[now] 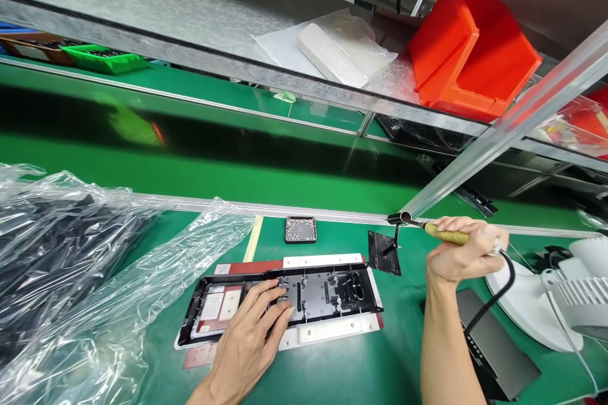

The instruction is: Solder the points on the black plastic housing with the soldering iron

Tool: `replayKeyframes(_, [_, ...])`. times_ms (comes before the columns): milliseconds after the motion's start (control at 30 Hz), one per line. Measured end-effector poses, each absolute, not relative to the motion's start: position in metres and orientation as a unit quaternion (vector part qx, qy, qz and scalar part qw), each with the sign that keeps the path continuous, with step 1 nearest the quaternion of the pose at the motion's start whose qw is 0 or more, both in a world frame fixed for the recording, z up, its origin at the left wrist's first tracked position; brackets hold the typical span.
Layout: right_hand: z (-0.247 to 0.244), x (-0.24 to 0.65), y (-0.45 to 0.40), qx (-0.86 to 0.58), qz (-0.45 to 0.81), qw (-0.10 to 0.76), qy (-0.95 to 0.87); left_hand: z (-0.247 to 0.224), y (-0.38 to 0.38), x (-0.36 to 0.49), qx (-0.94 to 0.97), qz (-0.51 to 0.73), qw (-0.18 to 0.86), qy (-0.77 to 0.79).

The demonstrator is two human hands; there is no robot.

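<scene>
My right hand (pixel 468 247) is wrapped around the yellow handle of a soldering iron (pixel 447 233), whose black cord trails down past my wrist. The iron's tip end is at the mouth of a small black tube-shaped holder (pixel 401 218) on a black stand plate (pixel 384 253); whether it is inside I cannot tell. Fingers stretched out, my left hand (pixel 254 329) rests on a long black plastic housing (pixel 313 304) with posts and slots. The housing lies in a reddish-brown and white fixture (pixel 332 328). Beyond it sits a small black tray (pixel 301 230) of tiny metal parts.
Clear plastic bags (pixel 118 291) with dark parts cover the left side. On the right are a white fan (pixel 570 291) and a dark box (pixel 498 342). A shelf (pixel 190 44) carrying a red bin (pixel 475 57) and a slanted metal post (pixel 503 126) stand above the bench.
</scene>
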State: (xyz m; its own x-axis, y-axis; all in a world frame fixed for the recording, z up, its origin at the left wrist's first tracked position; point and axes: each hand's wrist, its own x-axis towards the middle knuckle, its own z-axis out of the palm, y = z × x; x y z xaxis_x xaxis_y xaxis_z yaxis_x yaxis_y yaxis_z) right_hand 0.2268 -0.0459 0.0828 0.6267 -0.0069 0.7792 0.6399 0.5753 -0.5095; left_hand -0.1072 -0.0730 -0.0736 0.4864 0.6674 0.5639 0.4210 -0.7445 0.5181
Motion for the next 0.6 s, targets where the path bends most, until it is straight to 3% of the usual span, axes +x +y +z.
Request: replayKeyframes(600, [0.03, 0.264, -0.018, -0.59, -0.156, 0.677, -0.411, -0.072, -0.073, -0.107, 0.846, 0.391, 0.156, 0.327])
